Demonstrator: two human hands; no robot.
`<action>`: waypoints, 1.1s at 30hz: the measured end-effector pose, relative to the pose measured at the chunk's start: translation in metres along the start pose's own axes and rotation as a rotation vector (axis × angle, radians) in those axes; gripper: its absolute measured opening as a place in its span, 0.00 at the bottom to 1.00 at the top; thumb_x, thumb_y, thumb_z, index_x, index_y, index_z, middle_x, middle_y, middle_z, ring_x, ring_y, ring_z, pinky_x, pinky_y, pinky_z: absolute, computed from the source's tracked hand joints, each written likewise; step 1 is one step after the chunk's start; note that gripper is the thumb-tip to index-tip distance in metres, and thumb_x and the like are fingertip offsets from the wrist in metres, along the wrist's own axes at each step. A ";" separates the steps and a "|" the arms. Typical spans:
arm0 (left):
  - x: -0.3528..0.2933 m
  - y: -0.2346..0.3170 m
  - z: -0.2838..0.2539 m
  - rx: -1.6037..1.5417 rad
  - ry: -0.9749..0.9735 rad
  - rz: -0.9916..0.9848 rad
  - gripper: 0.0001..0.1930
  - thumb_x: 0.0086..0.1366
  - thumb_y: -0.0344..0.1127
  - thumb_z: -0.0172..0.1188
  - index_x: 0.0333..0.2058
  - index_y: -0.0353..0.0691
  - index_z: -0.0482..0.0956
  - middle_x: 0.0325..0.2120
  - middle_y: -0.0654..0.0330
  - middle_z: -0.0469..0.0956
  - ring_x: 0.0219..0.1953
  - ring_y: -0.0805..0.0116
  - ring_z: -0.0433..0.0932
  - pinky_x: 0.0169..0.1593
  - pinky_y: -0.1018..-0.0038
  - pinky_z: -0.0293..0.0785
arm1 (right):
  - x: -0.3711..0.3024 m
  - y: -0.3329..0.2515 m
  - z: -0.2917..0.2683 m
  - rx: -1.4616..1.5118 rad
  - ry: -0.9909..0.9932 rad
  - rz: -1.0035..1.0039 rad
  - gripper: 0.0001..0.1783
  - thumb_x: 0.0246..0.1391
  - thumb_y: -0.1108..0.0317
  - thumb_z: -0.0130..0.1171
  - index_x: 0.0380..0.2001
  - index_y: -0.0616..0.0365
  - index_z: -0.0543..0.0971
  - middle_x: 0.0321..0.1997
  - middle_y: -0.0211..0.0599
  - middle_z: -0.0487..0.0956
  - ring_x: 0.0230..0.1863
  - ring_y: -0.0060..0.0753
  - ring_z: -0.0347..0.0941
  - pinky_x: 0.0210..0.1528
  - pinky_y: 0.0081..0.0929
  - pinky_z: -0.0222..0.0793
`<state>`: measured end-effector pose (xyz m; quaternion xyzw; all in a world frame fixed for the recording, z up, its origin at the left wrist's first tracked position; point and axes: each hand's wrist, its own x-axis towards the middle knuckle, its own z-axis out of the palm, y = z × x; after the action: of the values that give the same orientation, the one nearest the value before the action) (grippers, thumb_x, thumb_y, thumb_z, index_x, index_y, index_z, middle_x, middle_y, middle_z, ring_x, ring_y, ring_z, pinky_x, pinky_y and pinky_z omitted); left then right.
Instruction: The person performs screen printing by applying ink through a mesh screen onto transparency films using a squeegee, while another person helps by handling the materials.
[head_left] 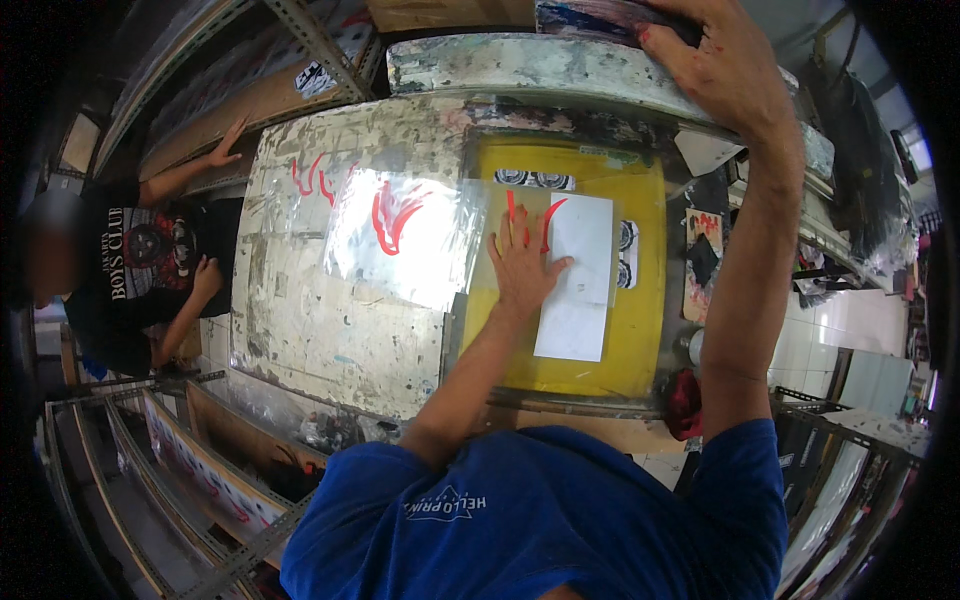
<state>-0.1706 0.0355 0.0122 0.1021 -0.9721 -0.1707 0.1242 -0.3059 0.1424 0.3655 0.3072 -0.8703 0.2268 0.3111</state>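
— Paper: where is the white sheet?
— On the yellow pad of the desk. The left hand lies flat on it, fingers spread.
— It looks thin and floppy. Lift it by an edge.
— And the right hand?
— Up high, gripping the raised frame.
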 end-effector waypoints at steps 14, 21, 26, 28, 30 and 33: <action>0.009 -0.105 -0.022 0.178 0.014 -0.266 0.51 0.59 0.74 0.49 0.69 0.40 0.57 0.70 0.43 0.52 0.72 0.42 0.48 0.68 0.38 0.42 | 0.009 0.041 -0.007 0.344 -0.275 0.071 0.24 0.45 0.66 0.52 0.45 0.63 0.84 0.24 0.40 0.82 0.18 0.26 0.66 0.22 0.24 0.60; 0.017 -0.061 -0.022 0.049 -0.152 0.005 0.45 0.58 0.68 0.57 0.66 0.43 0.65 0.70 0.47 0.52 0.72 0.40 0.48 0.70 0.41 0.43 | 0.005 0.023 -0.027 0.371 -0.362 0.096 0.24 0.46 0.66 0.53 0.47 0.62 0.83 0.20 0.34 0.80 0.15 0.20 0.60 0.17 0.20 0.54; 0.012 -0.022 0.009 -0.066 -0.079 0.194 0.42 0.58 0.65 0.59 0.64 0.44 0.67 0.69 0.47 0.56 0.71 0.39 0.50 0.70 0.42 0.44 | 0.001 0.017 -0.023 0.211 -0.279 0.012 0.25 0.47 0.64 0.53 0.47 0.62 0.83 0.20 0.33 0.79 0.15 0.19 0.60 0.17 0.19 0.55; 0.014 -0.012 0.016 -0.094 -0.084 0.203 0.41 0.58 0.65 0.59 0.64 0.44 0.68 0.69 0.47 0.56 0.71 0.39 0.50 0.69 0.41 0.43 | 0.002 0.019 -0.023 0.208 -0.306 0.078 0.25 0.47 0.64 0.53 0.47 0.62 0.83 0.20 0.33 0.79 0.15 0.20 0.61 0.18 0.20 0.56; 0.016 -0.005 0.021 -0.102 -0.071 0.207 0.41 0.58 0.65 0.59 0.63 0.44 0.68 0.69 0.47 0.55 0.71 0.38 0.50 0.69 0.41 0.43 | 0.010 0.029 -0.021 0.220 -0.389 0.179 0.25 0.47 0.64 0.53 0.47 0.62 0.83 0.20 0.33 0.79 0.15 0.22 0.61 0.18 0.21 0.56; 0.014 0.001 0.023 -0.120 -0.053 0.216 0.40 0.56 0.60 0.64 0.62 0.42 0.70 0.68 0.47 0.56 0.71 0.39 0.49 0.70 0.42 0.42 | 0.013 0.026 -0.028 0.156 -0.469 0.200 0.24 0.47 0.63 0.53 0.47 0.60 0.83 0.26 0.38 0.82 0.21 0.26 0.68 0.24 0.23 0.64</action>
<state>-0.1905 0.0398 -0.0051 -0.0153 -0.9685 -0.2166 0.1220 -0.3201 0.1721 0.3888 0.2869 -0.9245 0.2456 0.0524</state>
